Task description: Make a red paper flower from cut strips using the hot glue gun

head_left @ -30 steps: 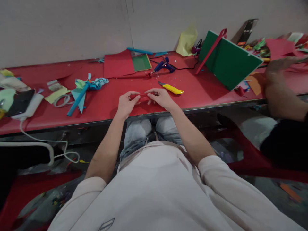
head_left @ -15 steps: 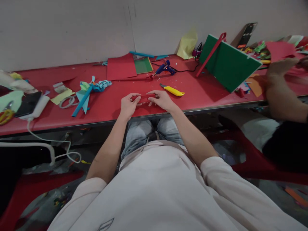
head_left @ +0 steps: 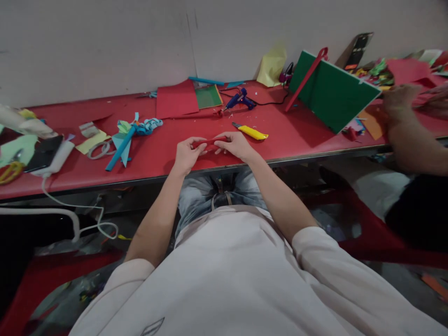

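At the front edge of the red counter point(head_left: 150, 158), the left hand point(head_left: 186, 153) and the right hand point(head_left: 236, 145) hold a thin red strip point(head_left: 210, 141) between them; the left grip is pinched on one end, thumb against fingers, and the right grip is clamped on the other, so the piece spans the gap between the two; just beyond the right hand lies a yellow cutter point(head_left: 253, 133), its blade toward the wall; farther back, a blue glue gun point(head_left: 241, 99) rests near a red sheet point(head_left: 177, 99) and a green sheet point(head_left: 207, 97); off to the left lies a blue tube point(head_left: 119, 150); to the right, a green board point(head_left: 332, 93) stands tilted, near a co-worker's hand point(head_left: 402, 99).
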Demonstrator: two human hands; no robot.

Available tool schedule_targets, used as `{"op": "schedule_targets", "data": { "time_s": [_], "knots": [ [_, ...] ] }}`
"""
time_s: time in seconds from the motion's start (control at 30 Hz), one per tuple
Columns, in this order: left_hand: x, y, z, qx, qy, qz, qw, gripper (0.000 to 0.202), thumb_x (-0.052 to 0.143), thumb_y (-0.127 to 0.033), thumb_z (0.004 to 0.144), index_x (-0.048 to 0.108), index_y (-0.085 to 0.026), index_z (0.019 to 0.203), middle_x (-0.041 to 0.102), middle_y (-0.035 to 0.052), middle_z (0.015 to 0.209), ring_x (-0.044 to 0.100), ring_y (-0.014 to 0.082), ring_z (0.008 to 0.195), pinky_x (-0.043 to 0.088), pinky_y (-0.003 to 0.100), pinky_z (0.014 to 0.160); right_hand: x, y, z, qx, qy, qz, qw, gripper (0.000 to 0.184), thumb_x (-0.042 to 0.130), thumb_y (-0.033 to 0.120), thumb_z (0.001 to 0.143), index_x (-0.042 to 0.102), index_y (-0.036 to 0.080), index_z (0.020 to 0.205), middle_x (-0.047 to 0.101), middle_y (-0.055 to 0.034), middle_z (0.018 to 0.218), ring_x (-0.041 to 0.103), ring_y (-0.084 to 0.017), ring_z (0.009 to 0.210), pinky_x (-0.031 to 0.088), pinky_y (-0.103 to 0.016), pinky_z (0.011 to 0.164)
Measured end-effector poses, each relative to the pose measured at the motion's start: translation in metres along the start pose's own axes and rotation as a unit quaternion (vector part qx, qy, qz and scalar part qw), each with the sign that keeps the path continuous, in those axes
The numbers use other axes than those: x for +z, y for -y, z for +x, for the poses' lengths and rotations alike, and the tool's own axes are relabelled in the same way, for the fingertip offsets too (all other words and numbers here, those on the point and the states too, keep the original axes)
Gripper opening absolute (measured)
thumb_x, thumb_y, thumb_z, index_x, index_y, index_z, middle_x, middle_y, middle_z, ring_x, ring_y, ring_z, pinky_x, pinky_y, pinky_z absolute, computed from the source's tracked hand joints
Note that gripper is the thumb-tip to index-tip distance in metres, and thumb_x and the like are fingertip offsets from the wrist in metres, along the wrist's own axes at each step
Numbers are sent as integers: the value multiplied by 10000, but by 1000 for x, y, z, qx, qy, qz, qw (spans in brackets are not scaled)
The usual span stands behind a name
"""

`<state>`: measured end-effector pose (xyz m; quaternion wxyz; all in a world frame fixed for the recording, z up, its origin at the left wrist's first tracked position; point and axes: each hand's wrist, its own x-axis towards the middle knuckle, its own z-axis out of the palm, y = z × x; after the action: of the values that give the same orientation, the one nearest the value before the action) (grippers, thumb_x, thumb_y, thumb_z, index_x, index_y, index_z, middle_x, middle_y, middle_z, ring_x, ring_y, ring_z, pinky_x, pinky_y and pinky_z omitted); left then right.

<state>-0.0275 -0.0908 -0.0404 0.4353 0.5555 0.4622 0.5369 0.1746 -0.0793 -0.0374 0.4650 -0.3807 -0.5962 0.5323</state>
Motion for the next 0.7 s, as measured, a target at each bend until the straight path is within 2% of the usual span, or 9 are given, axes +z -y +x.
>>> {"op": "schedule_targets", "data": {
  "time_s": [0.1,0.3,0.4,0.53,0.7],
  "knots": [
    [1,-2,-2,-4,2,2,1000,372,964,-385,724,802,-135,947,664,-26,672,700,112,629,704,295,756,1,2,-1,11,-14,2,1000,37,753,151,893,730,124,885,749,-9,682,740,-111,557,465,-159,476],
    [2,-6,-5,-6,13,10,1000,476,972,-493,647,806,-125,900,801,78,895,766,187,785,702,359,799,-1,0,-1,-14,-1,-16,1000,148,807,246,850,700,148,822,706,13,593,730,-119,551,486,-168,511],
    [2,-7,-5,0,10,25,1000,491,953,-542,653,809,-129,877,810,92,894,766,205,810,696,372,803,0,0,-2,-24,7,-27,999,177,816,288,841,710,147,837,708,8,589,721,-119,542,482,-172,513],
    [2,-7,-8,12,9,49,999,436,941,-519,671,823,-140,850,808,83,841,757,205,786,688,356,778,2,2,-3,-32,18,-41,998,227,823,317,832,773,143,968,761,-13,662,737,-126,566,491,-175,514],
    [4,-5,-8,15,33,56,998,446,935,-546,691,836,-144,856,810,70,835,764,208,753,697,365,769,2,-1,-3,-22,3,-46,999,271,848,393,816,776,133,799,748,-35,629,714,-125,520,473,-177,481]
  ]
}}
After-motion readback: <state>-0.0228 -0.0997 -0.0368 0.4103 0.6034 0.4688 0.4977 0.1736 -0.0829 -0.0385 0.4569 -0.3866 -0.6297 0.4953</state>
